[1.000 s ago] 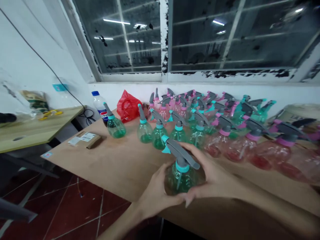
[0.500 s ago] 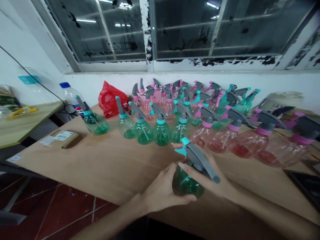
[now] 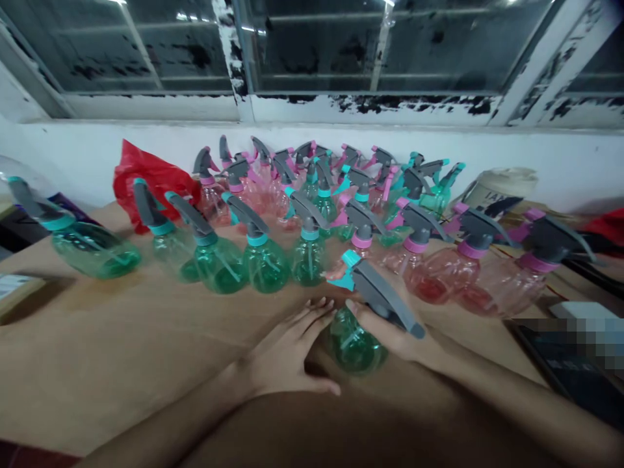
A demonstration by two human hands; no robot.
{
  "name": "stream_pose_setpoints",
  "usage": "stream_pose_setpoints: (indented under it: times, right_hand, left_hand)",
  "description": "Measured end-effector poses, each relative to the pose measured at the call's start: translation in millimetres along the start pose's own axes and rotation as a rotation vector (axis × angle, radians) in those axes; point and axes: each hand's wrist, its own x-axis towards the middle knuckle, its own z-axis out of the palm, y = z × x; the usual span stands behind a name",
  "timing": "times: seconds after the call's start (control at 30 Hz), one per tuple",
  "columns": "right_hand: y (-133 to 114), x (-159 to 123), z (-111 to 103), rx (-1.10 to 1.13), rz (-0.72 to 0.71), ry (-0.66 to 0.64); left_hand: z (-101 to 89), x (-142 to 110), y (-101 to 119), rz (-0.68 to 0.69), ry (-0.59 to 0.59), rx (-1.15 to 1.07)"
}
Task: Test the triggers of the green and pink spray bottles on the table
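A green spray bottle point(image 3: 358, 344) with a grey and turquoise trigger head stands in front of me, close to the table's near side. My right hand point(image 3: 400, 325) is wrapped round its neck, just under the trigger head. To the left of the bottle, my left hand point(image 3: 287, 354) has its fingers stretched out and its thumb apart, with nothing in it. Beyond my hands runs a row of more green spray bottles point(image 3: 267, 263), and to their right stand pink spray bottles point(image 3: 441, 270) with grey and pink heads.
Several more pink and green sprayers crowd the back, below the window. A red plastic bag point(image 3: 146, 182) sits at the back left and a cardboard box point(image 3: 19, 296) at the left edge. A beige bag point(image 3: 504, 185) and a dark flat device point(image 3: 570, 364) are at the right.
Both hands held the green bottle earlier; my left hand has now let go and opened beside it. My right hand moved from its body to its neck. The view has turned right.
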Motion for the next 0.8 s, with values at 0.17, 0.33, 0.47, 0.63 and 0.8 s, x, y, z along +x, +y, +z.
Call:
stream_pose_setpoints:
  times: [0.17, 0.33, 0.47, 0.63, 0.8]
  right_hand:
    - [-1.4, 6.1, -2.2, 0.050, 0.020, -0.068]
    - [-1.9, 8.2, -3.5, 0.074, 0.004, -0.089]
    - [-4.4, 9.4, -4.6, 0.055, 0.031, -0.104]
    - [-4.2, 11.8, -3.7, 0.034, -0.009, -0.115]
    - [0.9, 7.4, -0.8, 0.104, 0.022, -0.087]
  left_hand:
    - [2.8, -1.5, -3.2, 0.039, 0.031, 0.015]
    - [6.0, -3.9, -7.3, 0.049, 0.049, -0.008]
    - [11.0, -5.9, -11.0, 0.034, 0.059, -0.024]
    - [8.9, -4.0, -9.6, 0.024, 0.043, -0.044]
    - [5.5, -2.2, -5.9, 0.014, 0.039, -0.019]
